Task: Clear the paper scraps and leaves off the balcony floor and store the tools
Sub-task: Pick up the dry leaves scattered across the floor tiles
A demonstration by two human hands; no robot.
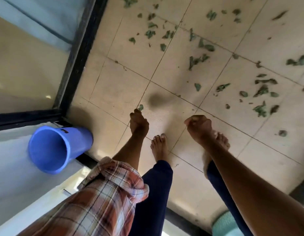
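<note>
Tiles (124,89), beige and square with dark joints, cover the balcony floor beneath both hands. Green leaf scraps (260,92) lie scattered ahead and right of the right hand (199,126), one just past the left hand (138,120). Both hands are curled into fists with nothing seen in them. A blue plastic bucket (59,149) sits left of the left hand, by a black door frame (79,53).

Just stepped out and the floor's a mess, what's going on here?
A barefoot person stands on the tiled balcony floor. The left hand and right hand are both curled, with no tool visible in them. Green leaves lie scattered over the tiles, mostly to the right, not yet cleared. A blue bucket sits by the door frame on the left.
</note>
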